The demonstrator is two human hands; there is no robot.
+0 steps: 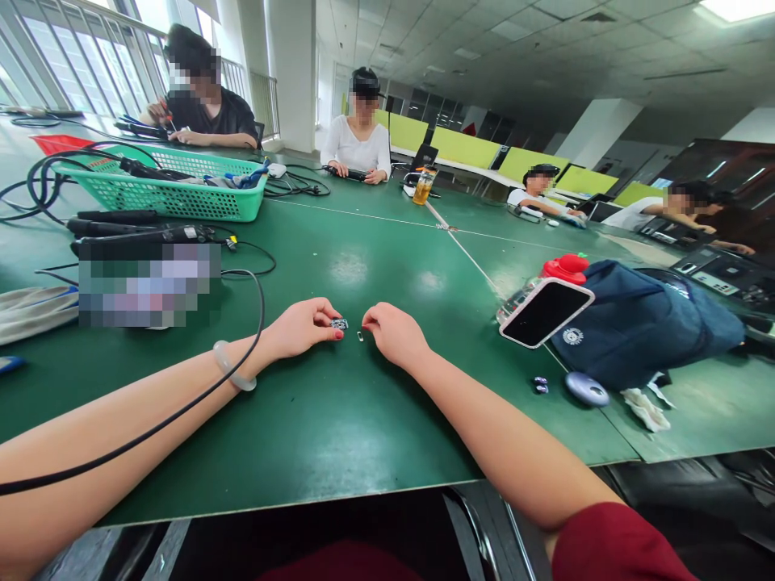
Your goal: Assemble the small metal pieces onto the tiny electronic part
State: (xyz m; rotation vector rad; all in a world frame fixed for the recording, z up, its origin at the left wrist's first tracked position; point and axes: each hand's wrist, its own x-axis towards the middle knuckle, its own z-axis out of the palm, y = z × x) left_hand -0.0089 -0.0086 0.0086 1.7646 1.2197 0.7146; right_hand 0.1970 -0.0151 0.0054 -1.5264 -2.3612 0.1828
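Note:
My left hand (304, 325) is closed, thumb and fingers pinching a small dark piece with white markings (340, 323) that looks like a tiny circuit board. A white bangle (233, 367) circles that wrist. Across a narrow gap, my right hand (392, 331) has its fingers drawn together in a pinch, partly hidden from view. A tiny white-edged rectangular piece (360, 336) is right beside its fingertips; I cannot tell whether it touches them or lies on the green table (339, 436). A black cable (182, 428) passes over my left forearm.
To the left are a green basket (175, 198) of cables and tools, and black devices (142, 240). On the right stand a propped phone (546, 313), a dark blue bag (635, 323), and a round lilac case (587, 389). Several people sit around the table.

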